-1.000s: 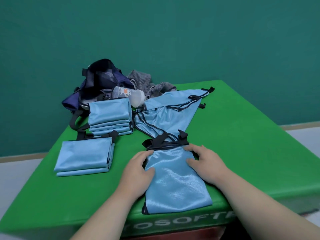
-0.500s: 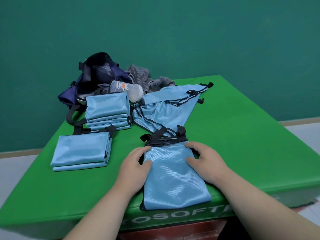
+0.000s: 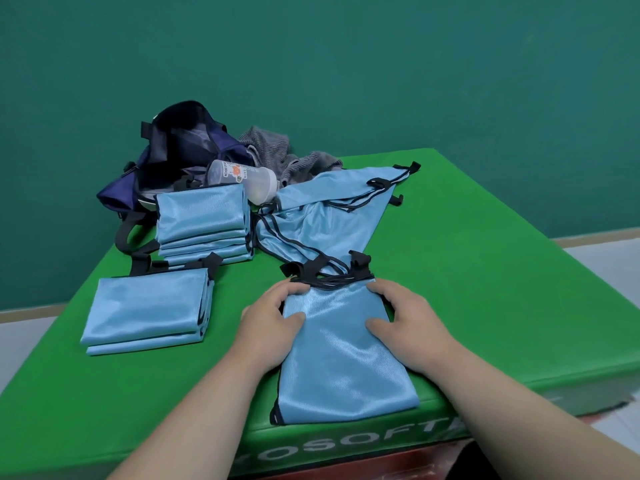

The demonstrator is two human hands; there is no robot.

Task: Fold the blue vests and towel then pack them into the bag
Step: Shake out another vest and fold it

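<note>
Flanking vest (image 3: pixel 341 362), left fingers (image 3: pixel 290 289), right fingers (image 3: pixel 385 289); thumbs atop

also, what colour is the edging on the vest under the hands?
Black, on the light blue vest; clearest along its far edge, head view.

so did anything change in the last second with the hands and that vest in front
Nothing visibly changed. The left hand and right hand still grip the far corners of the front vest, thumbs on top. The near folded stack, the far folded stack, the loose vests and the bag lie where they were; only the camera shifted slightly.
</note>
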